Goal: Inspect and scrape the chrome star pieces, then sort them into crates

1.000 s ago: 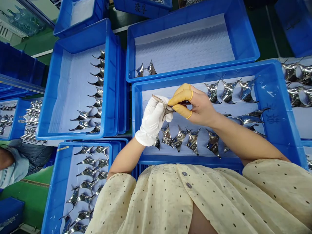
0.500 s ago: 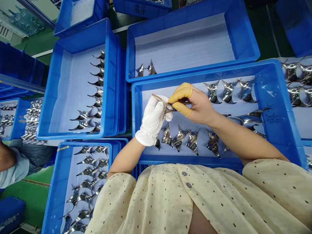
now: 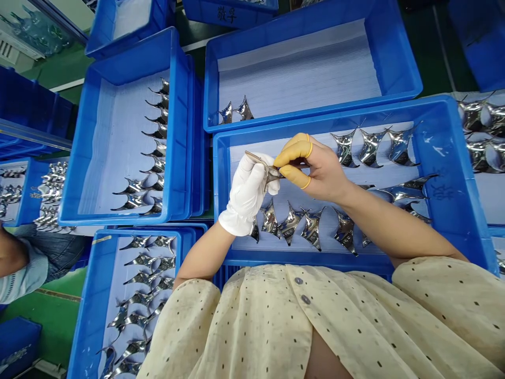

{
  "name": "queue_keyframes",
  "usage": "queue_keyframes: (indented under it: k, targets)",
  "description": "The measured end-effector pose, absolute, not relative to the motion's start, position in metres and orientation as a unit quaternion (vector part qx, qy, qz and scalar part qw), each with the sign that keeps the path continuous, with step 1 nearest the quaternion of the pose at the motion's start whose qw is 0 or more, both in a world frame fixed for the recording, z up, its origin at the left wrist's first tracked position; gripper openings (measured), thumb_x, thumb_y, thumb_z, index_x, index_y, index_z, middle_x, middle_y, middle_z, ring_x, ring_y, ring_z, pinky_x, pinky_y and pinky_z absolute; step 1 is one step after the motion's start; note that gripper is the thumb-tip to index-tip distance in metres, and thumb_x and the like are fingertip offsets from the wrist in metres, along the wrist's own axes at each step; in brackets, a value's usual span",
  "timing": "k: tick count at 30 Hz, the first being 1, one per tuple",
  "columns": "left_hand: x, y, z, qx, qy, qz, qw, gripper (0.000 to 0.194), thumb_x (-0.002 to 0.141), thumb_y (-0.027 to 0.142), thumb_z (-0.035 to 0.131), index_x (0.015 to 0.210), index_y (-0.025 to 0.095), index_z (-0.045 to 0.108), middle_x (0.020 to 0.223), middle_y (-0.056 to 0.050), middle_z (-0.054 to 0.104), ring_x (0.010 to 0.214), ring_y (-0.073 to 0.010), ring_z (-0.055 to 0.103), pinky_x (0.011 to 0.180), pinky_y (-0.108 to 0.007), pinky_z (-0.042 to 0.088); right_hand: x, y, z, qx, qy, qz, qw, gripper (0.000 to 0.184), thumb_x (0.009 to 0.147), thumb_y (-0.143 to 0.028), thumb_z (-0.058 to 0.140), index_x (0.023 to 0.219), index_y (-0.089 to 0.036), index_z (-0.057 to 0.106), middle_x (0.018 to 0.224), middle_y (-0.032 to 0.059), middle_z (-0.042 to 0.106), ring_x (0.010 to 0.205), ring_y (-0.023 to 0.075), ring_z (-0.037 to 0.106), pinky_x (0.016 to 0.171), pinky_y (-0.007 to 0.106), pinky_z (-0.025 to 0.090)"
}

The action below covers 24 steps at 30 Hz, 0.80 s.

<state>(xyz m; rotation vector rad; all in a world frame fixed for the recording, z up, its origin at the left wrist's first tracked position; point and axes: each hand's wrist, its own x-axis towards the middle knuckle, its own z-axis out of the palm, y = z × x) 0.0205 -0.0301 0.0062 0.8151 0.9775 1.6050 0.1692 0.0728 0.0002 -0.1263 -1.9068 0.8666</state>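
Observation:
My left hand [image 3: 248, 192], in a white glove, is closed around a curved metal piece [image 3: 260, 162] with pointed corners, held up over the near blue tray [image 3: 465, 173]. My right hand [image 3: 311, 163] wears yellow finger cots on thumb and index finger, and these pinch at the right end of the same piece. Something dark and narrow shows beneath the right fingers; I cannot make out what it is. Below the hands, several shiny four-pointed metal pieces [image 3: 311, 229] lie on the tray's white liner, and more metal pieces [image 3: 371, 147] lie towards its back right.
Behind stands another blue tray [image 3: 315, 113] with two metal pieces [image 3: 244, 109] in its left corner. To the left are stacked blue trays [image 3: 169, 131] holding rows of such pieces. A co-worker's arm [image 3: 11, 252] shows at the far left edge.
Hardly anything differs. Both hands stay at the metal piece, with only a slight shift of the right fingers.

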Motion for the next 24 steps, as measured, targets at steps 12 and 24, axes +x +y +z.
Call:
queue_keyframes:
  k: [12,24]
  targets:
    - [0.019,-0.03,0.006,0.323,0.422,0.671,0.517,0.048,0.089,0.065,0.086,0.096,0.023,0.065,0.081,0.002,0.065,0.055,-0.008,0.06,0.048,-0.021,0.05,0.173,0.071,0.008,-0.009,-0.814,0.331,0.477,0.006,0.105,-0.021,0.067,0.106,-0.021,0.074,0.094,0.0017,0.075,0.083,0.0131,0.066,0.071,0.028,0.054]
    - [0.012,-0.042,0.006,0.474,0.535,0.639,0.284,0.03,0.101,0.05,0.077,0.097,0.021,0.078,0.093,-0.003,0.081,0.05,-0.0071,0.059,0.055,-0.024,0.052,0.183,0.092,-0.002,-0.018,-0.701,0.596,0.391,0.035,0.098,-0.045,0.082,0.116,-0.018,0.068,0.1,0.0016,0.068,0.069,0.0069,0.047,0.065,0.022,0.046]
